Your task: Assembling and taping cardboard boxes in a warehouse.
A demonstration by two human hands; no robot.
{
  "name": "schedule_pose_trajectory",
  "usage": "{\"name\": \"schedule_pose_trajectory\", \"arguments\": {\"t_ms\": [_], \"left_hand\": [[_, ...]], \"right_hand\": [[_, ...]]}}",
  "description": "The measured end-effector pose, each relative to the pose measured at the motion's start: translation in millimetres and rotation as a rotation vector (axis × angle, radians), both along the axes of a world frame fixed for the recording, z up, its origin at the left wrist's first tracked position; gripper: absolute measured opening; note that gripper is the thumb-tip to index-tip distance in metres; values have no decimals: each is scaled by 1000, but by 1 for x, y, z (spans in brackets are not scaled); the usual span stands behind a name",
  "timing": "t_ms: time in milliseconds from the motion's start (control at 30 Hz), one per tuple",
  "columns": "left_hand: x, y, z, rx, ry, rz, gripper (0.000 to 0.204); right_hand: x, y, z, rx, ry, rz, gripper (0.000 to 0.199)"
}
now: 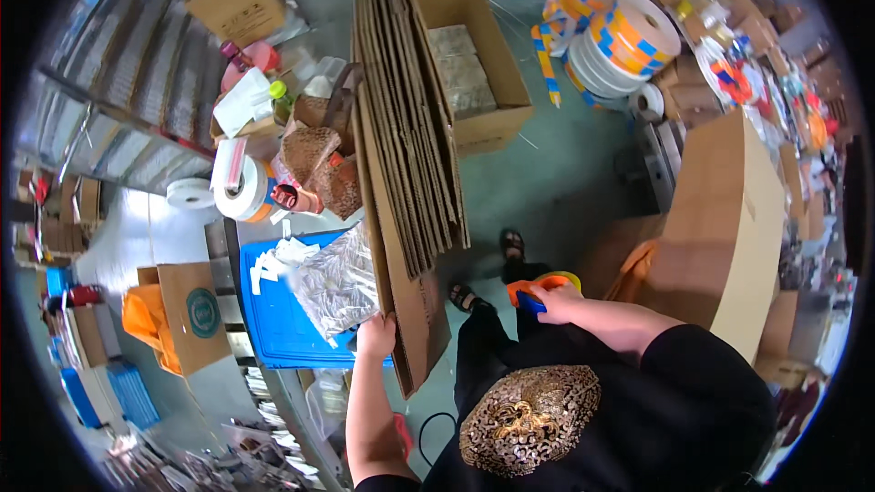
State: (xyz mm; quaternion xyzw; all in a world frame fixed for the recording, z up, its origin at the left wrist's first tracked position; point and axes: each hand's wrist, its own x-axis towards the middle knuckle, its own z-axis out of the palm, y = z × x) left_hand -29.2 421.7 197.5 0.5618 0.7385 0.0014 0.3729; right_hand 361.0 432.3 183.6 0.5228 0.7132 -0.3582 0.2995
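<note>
Here, the left hand (376, 337) has its grip closed on the left edge of a tall stack of flat, brown corrugated cardboard sheets (406, 128), close to the stack's near end; how many sheets it takes in, I cannot tell. Right of that end, the right hand (554, 299) is closed around an orange-and-blue plastic hand tool with a yellow rim (527, 297), apparently a tape dispenser. The stack stands on edge, leaning slightly. Just left of it, a clear plastic bag of pale pieces (339, 282) lies on a shallow blue plastic tray (264, 314). Beyond its right side sits an open brown cardboard box (497, 132) holding clear-wrapped blocks (465, 82); well to its right is a large open tan carton (702, 219). The step in hand looks like handling the sheets; the next move seems to call for a firm left grip, with the tool kept clear.
</note>
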Motion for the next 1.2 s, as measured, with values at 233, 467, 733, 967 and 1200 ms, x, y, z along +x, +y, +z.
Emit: {"name": "schedule_pose_trajectory", "arguments": {"t_ms": [233, 467, 733, 967, 1200], "left_hand": [[21, -38, 20, 23, 80, -5, 33], [55, -114, 69, -45, 167, 53, 34], [86, -268, 141, -137, 294, 16, 33], [111, -366, 212, -279, 249, -188, 32], [101, -457, 290, -368, 116, -348, 31]], "right_hand": [[31, -65, -5, -87, 50, -19, 63], [82, -147, -40, -78, 248, -284, 66], [64, -161, 33, -277, 1012, -540, 57], [-60, -188, 183, 645, 1069, 467, 32], [-193, -314, 250, 733, 1164, 1270, 45]]}}
